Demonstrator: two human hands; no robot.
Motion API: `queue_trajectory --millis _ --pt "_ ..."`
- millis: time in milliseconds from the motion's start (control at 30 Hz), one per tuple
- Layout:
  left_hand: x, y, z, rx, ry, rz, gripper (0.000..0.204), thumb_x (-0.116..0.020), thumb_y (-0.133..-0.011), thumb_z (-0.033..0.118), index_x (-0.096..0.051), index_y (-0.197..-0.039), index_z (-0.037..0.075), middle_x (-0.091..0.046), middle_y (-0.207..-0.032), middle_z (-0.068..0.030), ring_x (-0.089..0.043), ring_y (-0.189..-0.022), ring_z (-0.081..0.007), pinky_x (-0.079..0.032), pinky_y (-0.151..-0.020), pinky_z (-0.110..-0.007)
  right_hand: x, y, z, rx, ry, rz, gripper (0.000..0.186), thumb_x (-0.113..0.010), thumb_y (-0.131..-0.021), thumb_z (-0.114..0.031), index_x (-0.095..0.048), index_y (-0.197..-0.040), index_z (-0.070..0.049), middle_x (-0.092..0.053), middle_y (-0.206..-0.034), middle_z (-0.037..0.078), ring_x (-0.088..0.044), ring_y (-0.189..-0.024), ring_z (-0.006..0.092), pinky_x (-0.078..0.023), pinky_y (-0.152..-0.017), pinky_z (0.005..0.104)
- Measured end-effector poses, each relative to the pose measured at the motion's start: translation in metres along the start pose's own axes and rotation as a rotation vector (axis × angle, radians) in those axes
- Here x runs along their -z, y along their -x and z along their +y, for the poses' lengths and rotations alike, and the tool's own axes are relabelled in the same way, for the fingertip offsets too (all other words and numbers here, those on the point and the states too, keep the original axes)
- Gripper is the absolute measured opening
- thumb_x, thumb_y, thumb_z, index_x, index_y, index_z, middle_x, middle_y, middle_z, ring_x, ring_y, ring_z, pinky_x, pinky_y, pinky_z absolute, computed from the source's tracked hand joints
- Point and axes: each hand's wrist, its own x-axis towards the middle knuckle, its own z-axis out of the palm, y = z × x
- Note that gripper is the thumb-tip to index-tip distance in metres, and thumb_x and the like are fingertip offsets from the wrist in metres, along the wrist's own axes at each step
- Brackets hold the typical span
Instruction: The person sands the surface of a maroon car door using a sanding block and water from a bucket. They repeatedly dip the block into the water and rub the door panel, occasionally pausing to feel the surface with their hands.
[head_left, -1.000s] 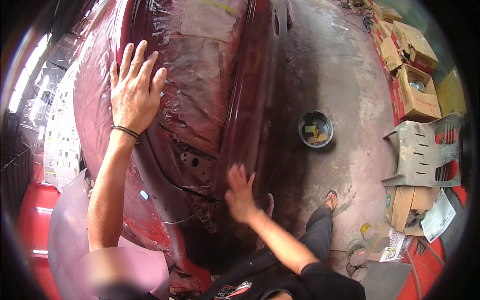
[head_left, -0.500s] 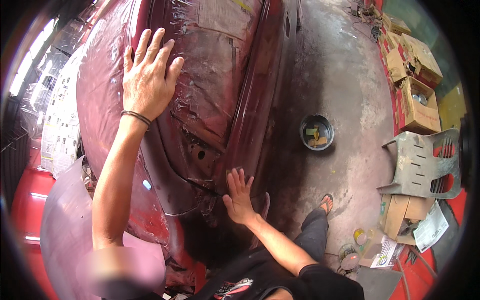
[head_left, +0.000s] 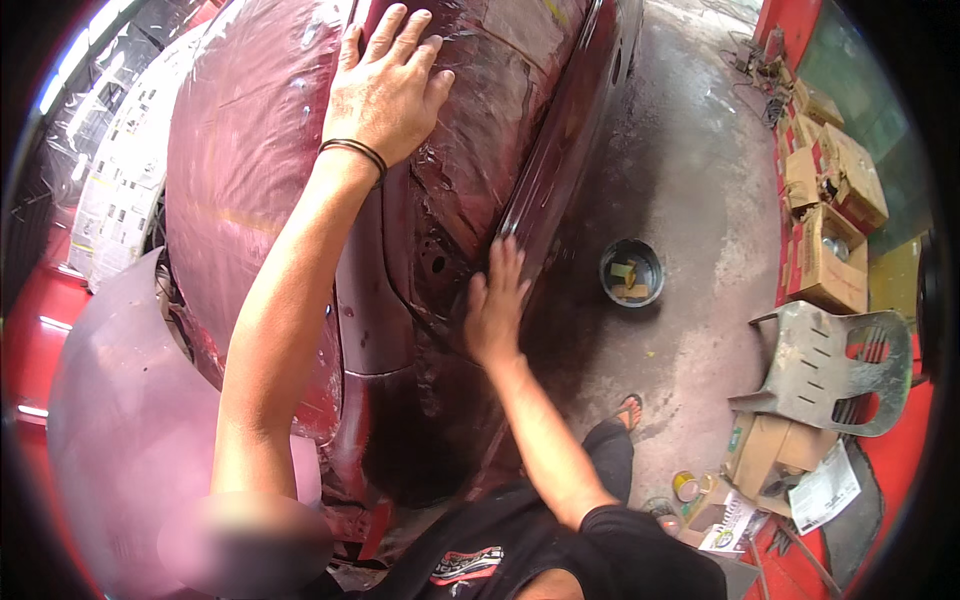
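Note:
A dark red car body [head_left: 375, 320] with a dusty, matte look fills the middle. My left hand [head_left: 385, 95] lies flat near the top, over the long narrow frame of the body, fingers outstretched and holding nothing. A dark band circles that wrist. Lower and to the right, my right hand [head_left: 498, 305] is open at the near end of a glossy maroon rail [head_left: 555, 130], slightly blurred. Whether its palm touches the rail I cannot tell. Wrinkled masking sheet [head_left: 250, 150] covers the panel on the left, and more masking sheet [head_left: 480, 110] fills the opening between rail and frame.
A black bucket [head_left: 632, 273] with sponge-like pieces stands on the concrete floor [head_left: 700, 200]. Along the right are cardboard boxes [head_left: 838, 262], a grey plastic chair [head_left: 830, 365] and a can [head_left: 685, 487]. A loose purplish panel [head_left: 110, 400] is at lower left.
My view has shifted. My left hand has moved farther forward and to the right, and my right hand has slid forward along the rail. Both hands stay open.

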Motion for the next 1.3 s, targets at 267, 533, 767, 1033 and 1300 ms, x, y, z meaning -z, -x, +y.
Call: queue_trajectory --millis 267,533,767,1033,1300 --pt "-0.004 0.000 -0.002 0.028 0.048 0.006 0.045 -0.056 -0.106 0.040 -0.069 -0.140 0.013 -0.050 -0.164 -0.0045 -0.035 -0.159 -0.0244 -0.023 -0.130 -0.054 0.038 -0.225 0.034 0.030 -0.031 0.229 0.059 -0.036 -0.116 -0.039 -0.034 -0.167 -0.009 -0.026 -0.176 0.017 -0.024 -0.161 0.0447 -0.020 -0.121 0.0770" --pt "0.009 -0.003 0.003 0.055 0.090 -0.057 0.043 -0.062 -0.102 0.035 -0.069 -0.139 0.012 -0.051 -0.163 -0.0042 -0.037 -0.158 -0.0245 -0.025 -0.129 -0.055 0.003 -0.032 0.021 0.002 -0.029 0.005 0.062 -0.049 -0.112 -0.025 -0.029 -0.168 -0.010 -0.023 -0.177 0.017 -0.019 -0.163 0.0437 -0.022 -0.123 0.0729" --pt "0.024 -0.012 0.002 0.088 0.187 -0.155 0.041 -0.065 -0.102 0.027 -0.070 -0.139 0.010 -0.052 -0.163 -0.0056 -0.039 -0.157 -0.0268 -0.025 -0.129 -0.050 0.069 -0.319 0.058 0.046 0.043 0.128 0.060 -0.035 -0.115 -0.039 -0.032 -0.167 -0.008 -0.026 -0.176 0.016 -0.024 -0.161 0.0425 -0.025 -0.122 0.0736" --pt "0.037 -0.026 0.009 0.152 0.180 -0.284 0.041 -0.066 -0.100 0.021 -0.070 -0.141 0.014 -0.051 -0.164 -0.0068 -0.036 -0.158 -0.0289 -0.022 -0.131 -0.052 0.063 -0.168 0.037 0.034 0.009 -0.171 0.067 -0.044 -0.113 -0.035 -0.024 -0.170 -0.006 -0.017 -0.177 0.021 -0.015 -0.163 0.0473 -0.018 -0.123 0.0750" --pt "0.035 -0.025 0.010 0.176 0.145 -0.316 0.044 -0.068 -0.098 0.016 -0.070 -0.141 0.016 -0.051 -0.164 -0.0055 -0.036 -0.159 -0.0292 -0.024 -0.131 -0.053 0.104 -0.403 0.068 0.067 -0.100 0.051 0.062 -0.033 -0.116 -0.043 -0.029 -0.168 -0.009 -0.019 -0.178 0.017 -0.017 -0.162 0.0454 -0.020 -0.122 0.0764"
